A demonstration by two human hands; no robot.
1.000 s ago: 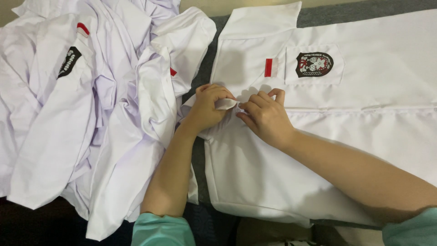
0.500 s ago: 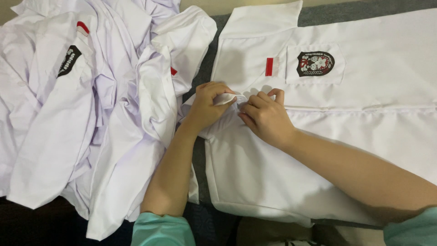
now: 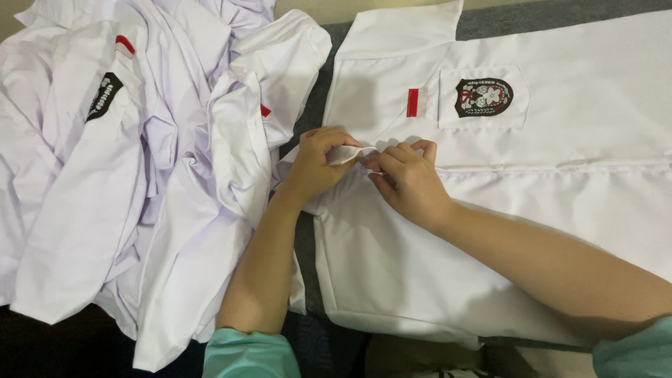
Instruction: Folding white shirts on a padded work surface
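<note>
A white shirt [image 3: 532, 210] lies spread flat on the right, with a dark round badge on its chest pocket [image 3: 484, 97] and a small red and white strip [image 3: 416, 102] beside it. My left hand [image 3: 318, 162] pinches a fold of the shirt's front edge near the collar. My right hand [image 3: 406, 180] meets it from the right, fingertips gripping the same small fold of cloth. Both hands touch at the placket, below the red strip.
A loose heap of white shirts [image 3: 140, 161] covers the left side, one with a black sleeve patch [image 3: 103, 96]. A dark grey surface [image 3: 560, 14] shows at the top right and between the shirts. My teal sleeves [image 3: 248, 353] sit at the bottom edge.
Both hands stay at the same spot on the shirt front. The fingers have shifted slightly on the small fold of cloth.
</note>
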